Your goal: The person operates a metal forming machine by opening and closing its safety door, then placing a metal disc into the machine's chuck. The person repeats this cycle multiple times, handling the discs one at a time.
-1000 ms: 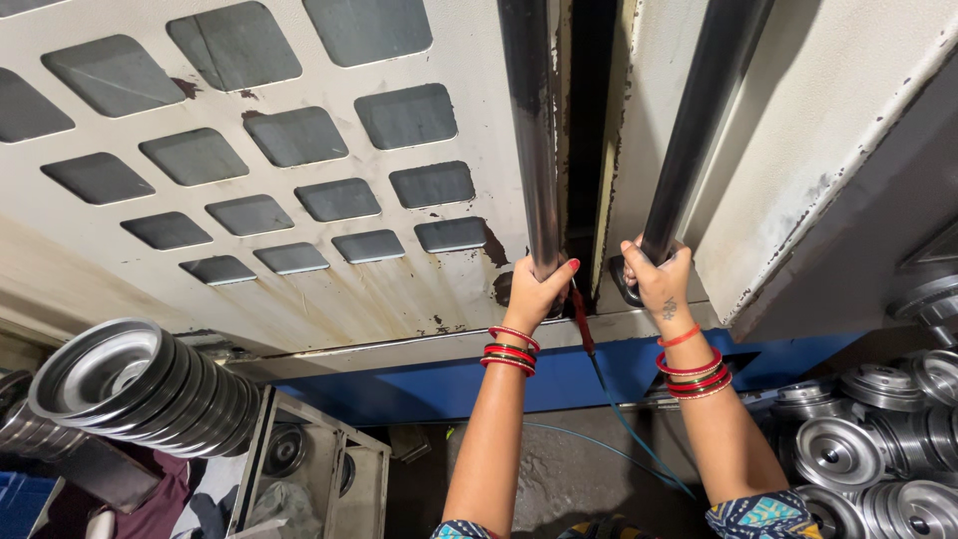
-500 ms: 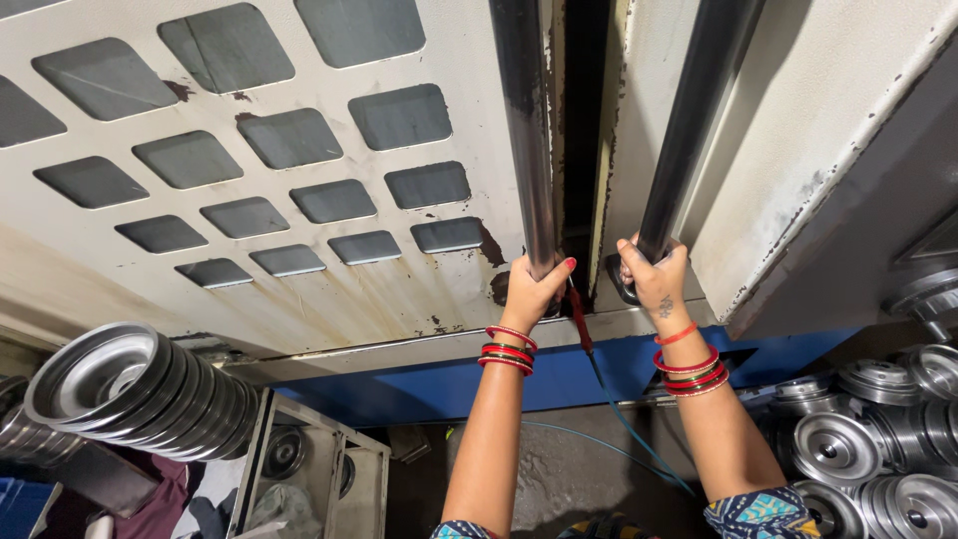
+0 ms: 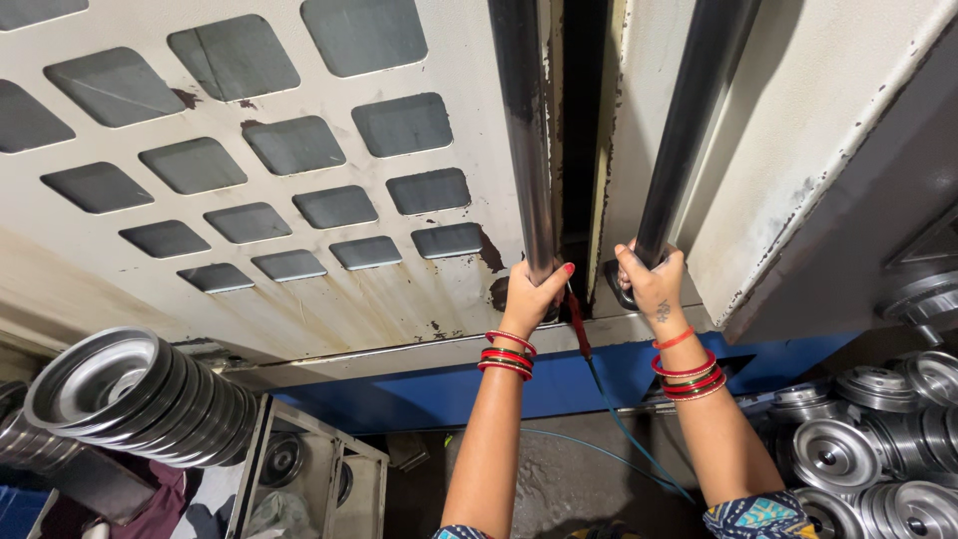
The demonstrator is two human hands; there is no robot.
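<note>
Head view: hands [image 3: 589,289] grip 2 door handles [image 3: 524,140].

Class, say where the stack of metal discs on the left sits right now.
In the head view, the stack of metal discs lies lower left, below the perforated door panel, left of the left hand.

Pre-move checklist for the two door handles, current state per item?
1. Left hand wrapped around the left handle bar: ok.
2. Right hand wrapped around the right handle bar: ok.
3. Gap between the two door panels free of fingers: ok, both hands grip the bar bottoms outside it.
4. Bangles away from the door edge: ok, below on the wrists.
5. Blue hose clear of the gap: cannot tell, its top runs up behind the hands.
6. Stacked metal discs clear of the doors: ok, lower left.
</note>
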